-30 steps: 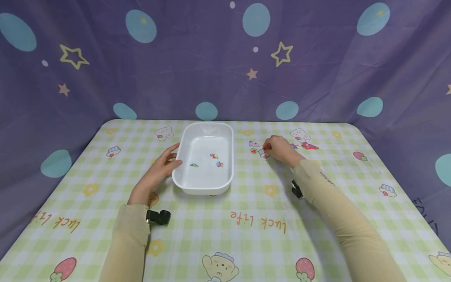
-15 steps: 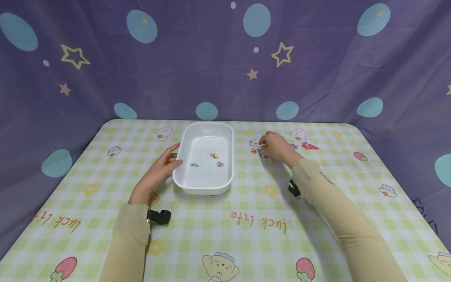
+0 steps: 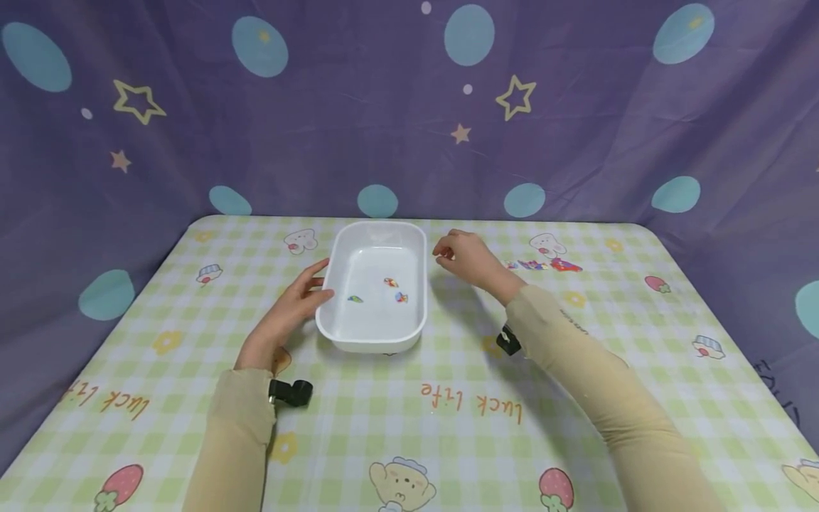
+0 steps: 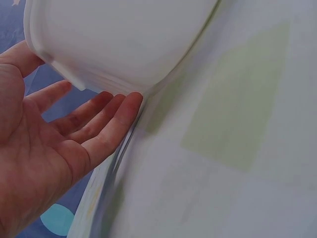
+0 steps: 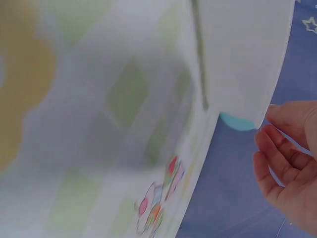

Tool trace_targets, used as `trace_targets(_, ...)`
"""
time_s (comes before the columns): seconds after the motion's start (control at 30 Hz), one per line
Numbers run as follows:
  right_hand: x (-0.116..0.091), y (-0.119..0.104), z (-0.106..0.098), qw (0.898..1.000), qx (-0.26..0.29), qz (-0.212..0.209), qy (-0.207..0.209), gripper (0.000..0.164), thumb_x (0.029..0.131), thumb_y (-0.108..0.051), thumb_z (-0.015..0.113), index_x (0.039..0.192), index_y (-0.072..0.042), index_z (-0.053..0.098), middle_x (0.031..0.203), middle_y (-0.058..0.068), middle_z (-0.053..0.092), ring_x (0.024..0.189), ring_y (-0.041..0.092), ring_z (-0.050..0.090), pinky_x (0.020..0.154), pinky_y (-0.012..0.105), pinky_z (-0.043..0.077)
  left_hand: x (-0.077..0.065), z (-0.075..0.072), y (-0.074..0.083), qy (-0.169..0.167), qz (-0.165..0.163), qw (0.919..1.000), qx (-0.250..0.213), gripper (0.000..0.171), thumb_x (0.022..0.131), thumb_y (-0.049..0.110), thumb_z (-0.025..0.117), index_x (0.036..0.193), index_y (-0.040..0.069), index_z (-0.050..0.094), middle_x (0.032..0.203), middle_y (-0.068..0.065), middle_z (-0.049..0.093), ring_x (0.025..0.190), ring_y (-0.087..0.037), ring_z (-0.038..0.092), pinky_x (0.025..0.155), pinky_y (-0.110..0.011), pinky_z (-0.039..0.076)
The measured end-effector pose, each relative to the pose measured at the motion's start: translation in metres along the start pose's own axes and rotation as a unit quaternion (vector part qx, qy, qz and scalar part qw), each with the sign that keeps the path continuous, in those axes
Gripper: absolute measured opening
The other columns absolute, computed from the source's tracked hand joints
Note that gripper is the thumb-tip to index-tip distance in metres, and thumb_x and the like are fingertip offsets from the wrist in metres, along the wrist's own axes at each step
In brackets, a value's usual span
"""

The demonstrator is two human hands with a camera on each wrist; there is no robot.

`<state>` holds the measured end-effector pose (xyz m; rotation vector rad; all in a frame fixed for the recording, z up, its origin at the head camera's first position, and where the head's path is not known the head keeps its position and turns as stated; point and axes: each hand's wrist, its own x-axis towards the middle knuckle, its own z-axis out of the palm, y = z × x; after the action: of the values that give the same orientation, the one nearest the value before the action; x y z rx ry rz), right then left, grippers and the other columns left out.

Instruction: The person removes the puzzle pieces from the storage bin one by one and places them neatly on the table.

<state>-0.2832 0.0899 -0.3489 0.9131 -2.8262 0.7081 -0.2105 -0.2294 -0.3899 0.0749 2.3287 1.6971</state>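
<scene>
My left hand [image 3: 295,304] holds a white plastic tub [image 3: 371,323] at its left side. Its thumb lies over the rim, and the fingertips [image 4: 132,101] touch the outer wall. Inside the tub lie 3 small colourful flat pieces: a green one [image 3: 355,299], a red-orange one [image 3: 391,282] and a blue-red one [image 3: 401,297]. My right hand [image 3: 470,257] hovers just right of the tub's far right side. Its thumb and forefinger come near each other at the tub's edge in the right wrist view; I cannot tell whether a small piece is between them.
Several more colourful pieces [image 3: 533,265] lie on the checked tablecloth [image 3: 461,441] right of my right hand, with a larger red piece [image 3: 566,265] at the end. Small coloured pieces [image 5: 173,171] show beneath the right hand. A purple curtain [image 3: 358,107] hangs behind the table.
My right hand has left the pieces on the cloth and moved left, up to the tub's right rim. The left hand and the tub have stayed put.
</scene>
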Motion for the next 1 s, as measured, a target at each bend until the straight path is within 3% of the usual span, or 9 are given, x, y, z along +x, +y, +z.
trace_targets(0.23,0.01,-0.02,0.008,1.0,-0.01,-0.019,-0.004,0.016,0.085,-0.015,0.062,0.097,-0.006,0.067,0.091,0.006,0.061,0.086,0.018,0.058,0.08,0.029,0.047,0.0,0.0,0.0,0.001,0.003,1.0,0.001,0.063,0.093,0.026,0.051,0.145,0.035,0.017,0.139,-0.015,0.032,0.12,-0.032,0.04,0.091,-0.041,0.042)
trace_targets(0.5,0.019,-0.042,0.021,0.994,-0.022,-0.083,-0.065,0.021,0.084,-0.016,0.064,0.102,-0.006,0.068,0.097,0.005,0.063,0.092,0.021,0.058,0.082,0.031,0.045,-0.002,0.002,0.0,0.002,0.022,0.9998,-0.002,0.064,0.091,0.028,0.054,0.145,0.03,0.019,0.136,-0.016,0.035,0.116,-0.033,0.044,0.083,-0.035,0.048)
trace_targets(0.77,0.027,-0.06,0.032,0.979,-0.07,-0.052,-0.183,0.023,0.084,-0.02,0.064,0.106,-0.015,0.066,0.102,-0.002,0.063,0.094,0.012,0.056,0.082,0.029,0.045,-0.002,0.001,-0.001,0.0,0.018,0.9998,0.003,0.065,0.091,0.03,0.053,0.145,0.032,0.018,0.137,-0.016,0.034,0.117,-0.032,0.043,0.086,-0.036,0.047)
trace_targets(1.0,0.03,-0.066,0.043,0.96,-0.161,-0.037,-0.225,0.024,0.079,-0.015,0.063,0.103,-0.019,0.066,0.098,-0.005,0.064,0.089,0.014,0.056,0.079,0.032,0.044,-0.001,0.001,0.0,-0.001,0.016,0.9999,0.001,0.065,0.091,0.029,0.054,0.145,0.033,0.018,0.137,-0.016,0.035,0.117,-0.033,0.043,0.087,-0.038,0.046)
